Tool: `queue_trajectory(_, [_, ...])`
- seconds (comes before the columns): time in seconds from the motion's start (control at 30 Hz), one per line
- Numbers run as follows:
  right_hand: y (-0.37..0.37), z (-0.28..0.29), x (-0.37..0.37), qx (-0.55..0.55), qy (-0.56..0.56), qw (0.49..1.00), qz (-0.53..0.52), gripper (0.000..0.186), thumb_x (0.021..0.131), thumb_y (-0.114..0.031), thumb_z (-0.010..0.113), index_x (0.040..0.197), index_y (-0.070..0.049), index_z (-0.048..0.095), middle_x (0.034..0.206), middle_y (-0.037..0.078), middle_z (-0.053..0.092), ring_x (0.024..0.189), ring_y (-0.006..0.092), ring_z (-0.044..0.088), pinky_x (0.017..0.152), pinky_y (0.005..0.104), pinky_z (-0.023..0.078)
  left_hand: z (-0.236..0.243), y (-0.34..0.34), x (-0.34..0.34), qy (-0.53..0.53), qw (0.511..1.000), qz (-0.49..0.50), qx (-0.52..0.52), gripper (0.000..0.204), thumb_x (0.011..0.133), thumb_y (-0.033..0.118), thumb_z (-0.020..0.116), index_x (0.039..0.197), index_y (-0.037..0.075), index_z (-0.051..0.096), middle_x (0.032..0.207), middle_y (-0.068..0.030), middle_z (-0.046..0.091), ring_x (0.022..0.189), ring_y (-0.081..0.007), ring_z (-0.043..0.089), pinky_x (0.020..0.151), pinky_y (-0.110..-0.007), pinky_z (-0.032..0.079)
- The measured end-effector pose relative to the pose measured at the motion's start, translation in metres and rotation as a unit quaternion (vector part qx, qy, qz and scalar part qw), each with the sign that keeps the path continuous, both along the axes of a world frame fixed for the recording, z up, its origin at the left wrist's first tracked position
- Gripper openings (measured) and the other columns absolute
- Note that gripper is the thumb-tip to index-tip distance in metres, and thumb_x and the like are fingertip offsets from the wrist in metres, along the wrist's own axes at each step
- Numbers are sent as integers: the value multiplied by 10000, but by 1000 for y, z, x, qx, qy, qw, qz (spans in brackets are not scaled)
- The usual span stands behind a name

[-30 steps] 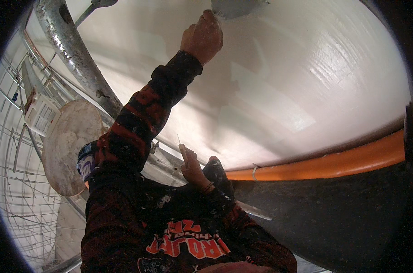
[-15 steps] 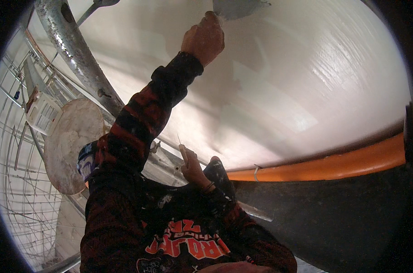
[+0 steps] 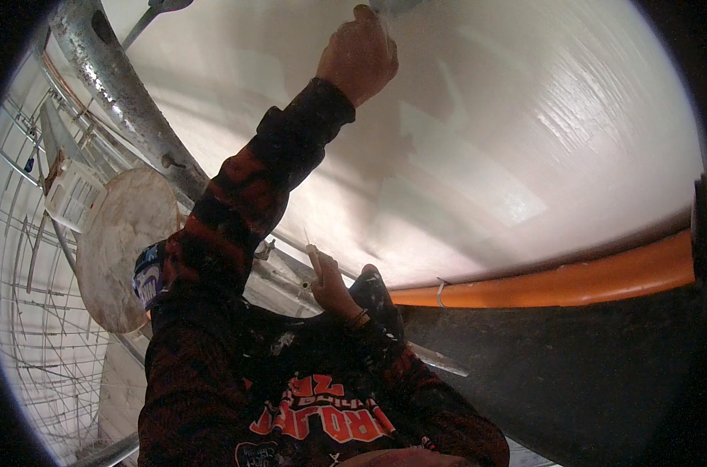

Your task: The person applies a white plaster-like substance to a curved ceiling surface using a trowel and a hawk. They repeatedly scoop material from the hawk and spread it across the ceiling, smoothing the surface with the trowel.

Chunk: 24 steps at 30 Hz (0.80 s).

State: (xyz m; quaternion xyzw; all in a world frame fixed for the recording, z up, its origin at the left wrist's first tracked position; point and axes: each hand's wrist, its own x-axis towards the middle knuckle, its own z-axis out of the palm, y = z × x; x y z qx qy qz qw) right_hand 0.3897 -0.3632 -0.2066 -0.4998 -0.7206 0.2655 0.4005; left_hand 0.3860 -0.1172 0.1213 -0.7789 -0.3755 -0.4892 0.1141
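Observation:
My left hand (image 3: 360,51) is raised high against the white plastered wall (image 3: 509,132). It is closed around the handle of a trowel (image 3: 392,6), whose grey blade is mostly cut off by the top edge. My left sleeve is dark with red patterning. My right hand (image 3: 330,282) is held low near my chest, gripping a thin, pale, narrow blade (image 3: 313,251) that points upward. Paint spatter marks my dark printed shirt.
A galvanized scaffold tube (image 3: 112,86) slants down the left side. A round plaster-crusted disc (image 3: 124,249) and a white crate (image 3: 73,191) sit beside it, above wire mesh (image 3: 26,327). An orange pipe (image 3: 571,276) runs along the wall's base over a dark band.
My left hand has edged slightly up and to the right along the wall with the trowel. My right hand has stayed near my chest.

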Motion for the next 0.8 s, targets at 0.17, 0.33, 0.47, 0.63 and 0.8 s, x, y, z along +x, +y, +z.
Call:
queue_trajectory(0.17, [2, -15, 2, -43, 11, 999, 14, 896, 680, 24, 520, 1504, -104, 192, 1374, 301, 360, 1198, 511, 370, 1046, 568, 291, 10, 7, 5, -42, 995, 1, 93, 500, 861, 157, 541, 1149, -225, 393, 767, -254, 593, 703, -388, 593, 671, -465, 489])
queue_trajectory(0.33, [-3, 3, 1, -59, -5, 998, -4, 813, 686, 87, 492, 1464, -34, 291, 1423, 232, 362, 1310, 400, 337, 1118, 442, 265, 11, 5, 8, -50, 997, -47, 47, 379, 866, 148, 512, 1051, -181, 472, 787, -248, 601, 700, -385, 595, 669, -453, 494])
queue_trajectory(0.47, [-8, 6, 4, -24, 7, 1000, -15, 799, 684, 82, 488, 1453, -39, 309, 1414, 239, 366, 1307, 402, 336, 1118, 444, 260, 4, 7, 23, 28, 973, 101, 207, 315, 858, 145, 512, 953, -154, 530, 807, -264, 597, 715, -372, 597, 698, -439, 494])
queue_trajectory(0.63, [-13, 13, 8, -25, 10, 999, -24, 778, 687, 82, 485, 1438, -38, 320, 1395, 243, 374, 1288, 414, 345, 1104, 453, 272, -5, 23, 39, 45, 957, 128, 257, 387, 933, 264, 481, 864, -106, 567, 802, -286, 579, 727, -388, 582, 737, -438, 482])
queue_trajectory(0.8, [-19, 16, 15, 8, -27, 999, -31, 773, 683, 87, 494, 1427, -36, 322, 1383, 251, 374, 1274, 427, 351, 1090, 471, 289, -3, 27, 47, 118, 983, 89, 108, 397, 848, 165, 539, 996, -203, 522, 817, -303, 627, 777, -358, 685, 696, -387, 578])
